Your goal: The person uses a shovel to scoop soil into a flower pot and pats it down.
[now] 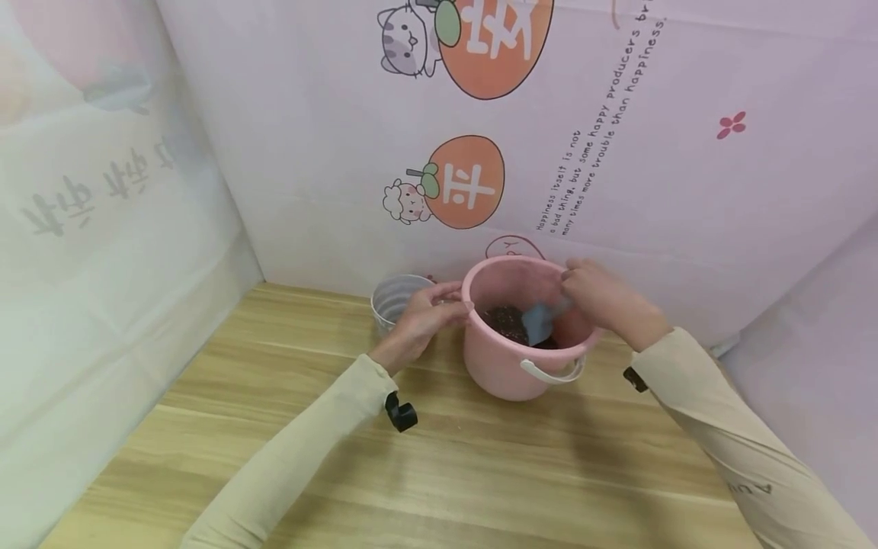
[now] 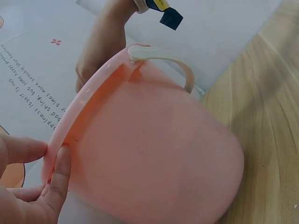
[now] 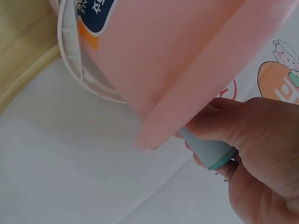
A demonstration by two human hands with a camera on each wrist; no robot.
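A pink bucket [image 1: 504,375] with a white carrying handle [image 1: 549,377] is on the wooden table, dark soil [image 1: 502,322] inside it. My left hand [image 1: 424,316] pinches the bucket's rim on its left side; the left wrist view shows the thumb and fingers on either side of that rim. With my right hand [image 1: 609,301] I grip a small trowel by its grey-blue handle [image 3: 208,147], over the bucket's right rim. The trowel's blue-grey blade [image 1: 538,324] is down in the bucket, at the soil. How much of its tip is buried, I cannot tell.
A light grey ribbed pot [image 1: 392,297] stands left of the bucket, partly behind my left hand. Behind both hangs a pale printed cloth [image 1: 329,175], close to the bucket. Another cloth [image 1: 103,282] borders the wooden table [image 1: 425,473] on the left.
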